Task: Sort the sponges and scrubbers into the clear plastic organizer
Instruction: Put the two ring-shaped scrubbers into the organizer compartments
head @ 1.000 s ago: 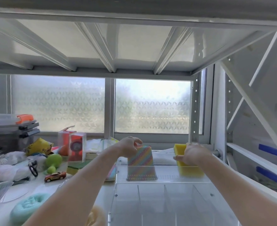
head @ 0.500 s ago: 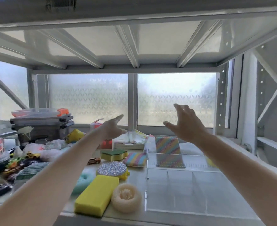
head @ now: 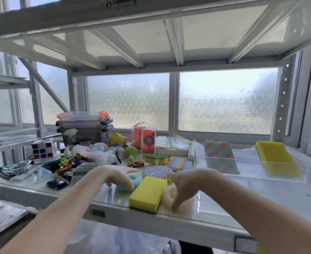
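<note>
The clear plastic organizer [head: 261, 182] sits at the right of the shelf. A rainbow striped sponge [head: 219, 154] and a yellow sponge [head: 275, 156] stand in its back compartments. In front, a yellow block sponge [head: 148, 194] lies near the shelf edge. My left hand [head: 118, 176] hovers over a teal ring scrubber [head: 134, 179], fingers apart. My right hand [head: 185, 186] reaches down onto a cream round scrubber [head: 169, 196], fingers spread on it. Behind lie a glittery silver round scrubber [head: 157, 171], a pastel striped sponge [head: 181, 164] and a green-topped yellow sponge [head: 157, 159].
The left of the shelf is crowded: toy cars [head: 136, 164], a puzzle cube [head: 44, 148], stacked grey cases [head: 84, 125], red boxes [head: 144, 142], plastic bags. The shelf's front edge [head: 151, 222] runs just below the sponges. An upper shelf hangs overhead.
Both hands have come down from the organizer's back compartments to the sponges at the front edge. The view has swung left and back.
</note>
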Demonstrator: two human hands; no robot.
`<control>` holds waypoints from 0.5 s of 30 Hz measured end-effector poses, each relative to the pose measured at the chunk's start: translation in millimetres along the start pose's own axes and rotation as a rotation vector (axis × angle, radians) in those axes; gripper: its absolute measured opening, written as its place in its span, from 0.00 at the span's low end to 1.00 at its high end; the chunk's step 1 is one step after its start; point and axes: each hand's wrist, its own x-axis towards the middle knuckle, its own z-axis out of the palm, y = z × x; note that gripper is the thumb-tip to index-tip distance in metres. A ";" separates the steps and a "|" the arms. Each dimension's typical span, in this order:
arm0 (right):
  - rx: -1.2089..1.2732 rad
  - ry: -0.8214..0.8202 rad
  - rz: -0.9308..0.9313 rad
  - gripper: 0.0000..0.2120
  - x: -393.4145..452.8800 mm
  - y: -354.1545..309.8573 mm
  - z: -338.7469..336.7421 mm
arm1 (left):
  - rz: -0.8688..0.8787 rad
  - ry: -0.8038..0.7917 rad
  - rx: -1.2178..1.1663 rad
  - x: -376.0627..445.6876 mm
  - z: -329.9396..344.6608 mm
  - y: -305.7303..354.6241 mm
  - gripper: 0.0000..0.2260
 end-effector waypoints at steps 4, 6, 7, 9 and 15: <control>0.008 -0.055 0.004 0.35 -0.1 -3.3 6.9 | 0.020 0.050 0.009 5.3 6.4 0.6 0.35; 0.013 -0.060 -0.003 0.34 -1.0 -2.8 6.4 | 0.029 0.087 0.030 7.9 8.7 0.8 0.34; 0.000 -0.060 -0.004 0.34 -1.7 -3.0 5.9 | 0.020 0.096 0.026 9.7 9.6 0.1 0.34; -0.028 -0.038 -0.002 0.34 -3.6 -4.4 5.0 | -0.020 0.111 0.001 10.6 8.0 0.4 0.36; 0.156 0.253 -0.041 0.34 -29.6 22.0 -28.8 | -0.026 0.442 -0.104 -2.2 -28.3 25.2 0.41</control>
